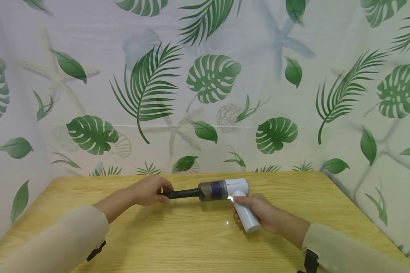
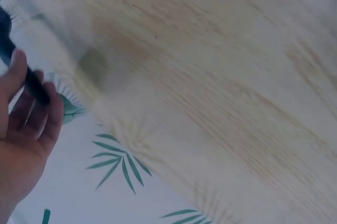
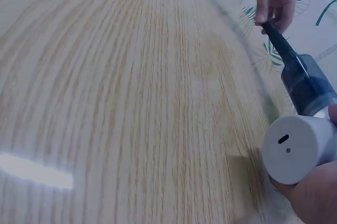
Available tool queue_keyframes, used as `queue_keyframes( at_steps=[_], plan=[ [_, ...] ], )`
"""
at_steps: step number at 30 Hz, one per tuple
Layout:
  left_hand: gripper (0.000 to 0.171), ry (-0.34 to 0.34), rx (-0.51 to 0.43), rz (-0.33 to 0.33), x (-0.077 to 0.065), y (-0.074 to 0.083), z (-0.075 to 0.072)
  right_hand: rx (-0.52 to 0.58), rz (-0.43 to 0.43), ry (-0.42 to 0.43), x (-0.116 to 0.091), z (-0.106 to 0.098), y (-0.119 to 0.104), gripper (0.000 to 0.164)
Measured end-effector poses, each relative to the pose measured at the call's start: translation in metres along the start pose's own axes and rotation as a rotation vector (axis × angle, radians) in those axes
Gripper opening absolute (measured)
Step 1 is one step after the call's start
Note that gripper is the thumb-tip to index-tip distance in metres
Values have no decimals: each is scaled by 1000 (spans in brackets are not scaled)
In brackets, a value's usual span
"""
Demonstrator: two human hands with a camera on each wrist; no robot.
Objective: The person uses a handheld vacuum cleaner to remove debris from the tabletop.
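Observation:
A white handheld vacuum cleaner (image 1: 237,187) with a smoky clear dust cup (image 1: 212,190) is held above the wooden table. My right hand (image 1: 264,212) grips its white handle (image 1: 247,217), thumb on the upper part. From the dust cup a narrow black nozzle (image 1: 182,194) points left. My left hand (image 1: 152,190) pinches the nozzle's far end between thumb and fingers. In the left wrist view the nozzle's dark tip (image 2: 38,89) shows between the fingers. The right wrist view shows the handle's round end (image 3: 290,150) with a small slot and a dot.
The light wooden table (image 1: 177,235) spreads beneath both hands. Behind it hangs a white cloth (image 1: 253,91) printed with green leaves and starfish. Dark straps (image 1: 311,259) sit at both sleeves. A bright light reflection lies on the tabletop in the right wrist view.

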State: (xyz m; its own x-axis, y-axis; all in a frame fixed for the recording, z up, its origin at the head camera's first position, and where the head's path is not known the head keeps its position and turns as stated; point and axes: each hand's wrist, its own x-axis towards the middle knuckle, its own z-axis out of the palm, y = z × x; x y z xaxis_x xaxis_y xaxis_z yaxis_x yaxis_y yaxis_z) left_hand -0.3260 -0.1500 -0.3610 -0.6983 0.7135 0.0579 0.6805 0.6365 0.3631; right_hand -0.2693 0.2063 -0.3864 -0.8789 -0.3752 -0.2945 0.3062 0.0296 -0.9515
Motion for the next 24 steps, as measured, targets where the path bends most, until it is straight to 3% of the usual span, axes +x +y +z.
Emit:
queue_keyframes(
  at_steps=[5, 9, 13, 16, 24],
  plan=[
    [13, 122, 239, -25, 5, 7, 5, 10, -20, 118, 3, 9, -1, 47],
    [16, 177, 360, -41, 5, 12, 6, -97, -47, 280, 8, 15, -1, 44],
    [13, 188, 435, -33, 4, 19, 6, -292, -42, 430, 12, 19, -1, 36],
    [12, 174, 482, -28, 3, 23, 6, -466, -43, 491, 12, 19, 0, 36],
    [10, 187, 525, -17, 2, 27, 6, -1003, -127, 550, 15, 11, -3, 41]
  ],
)
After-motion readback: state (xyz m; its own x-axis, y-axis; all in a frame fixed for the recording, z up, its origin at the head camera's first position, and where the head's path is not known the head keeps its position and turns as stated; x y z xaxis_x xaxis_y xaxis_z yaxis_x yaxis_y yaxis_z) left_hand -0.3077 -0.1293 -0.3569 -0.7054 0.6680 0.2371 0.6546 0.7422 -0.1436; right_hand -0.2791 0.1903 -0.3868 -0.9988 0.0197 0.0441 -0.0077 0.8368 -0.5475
